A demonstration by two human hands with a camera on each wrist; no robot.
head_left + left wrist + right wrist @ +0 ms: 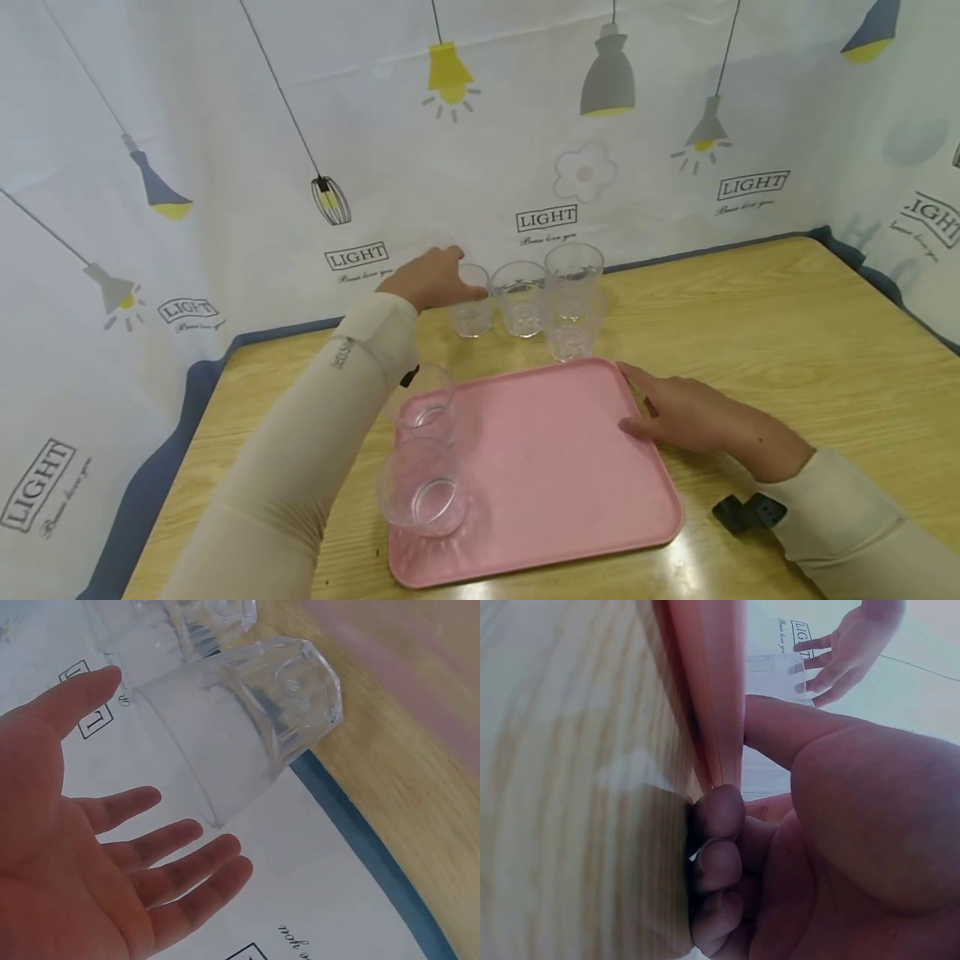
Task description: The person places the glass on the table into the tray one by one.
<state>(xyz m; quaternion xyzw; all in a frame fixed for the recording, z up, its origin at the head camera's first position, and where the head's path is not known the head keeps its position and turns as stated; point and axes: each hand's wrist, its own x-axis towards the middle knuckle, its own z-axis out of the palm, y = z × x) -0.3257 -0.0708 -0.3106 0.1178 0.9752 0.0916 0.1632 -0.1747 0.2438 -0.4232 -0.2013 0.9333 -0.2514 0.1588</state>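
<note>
My left hand (pixel 427 279) is at the back of the table, fingers spread and thumb apart, beside the leftmost clear plastic cup (pixel 472 318). In the left wrist view that cup (pixel 225 727) lies just beyond the fingertips, and the palm holds nothing. My right hand (pixel 686 414) grips the right edge of a pink tray (pixel 555 467), thumb at the upper side. The right wrist view shows its fingers (pixel 718 866) curled against the tray's edge (pixel 720 690). Two clear cups stand on the tray's left side, a rear one (pixel 431 417) and a front one (pixel 427 504).
Behind the tray stand another clear cup (pixel 520 304) and, to its right, what look like stacked cups (pixel 572 312). The wooden table (pixel 787 350) backs onto a white curtain (pixel 487 167) printed with lamps. My left forearm passes close to the tray's rear cup.
</note>
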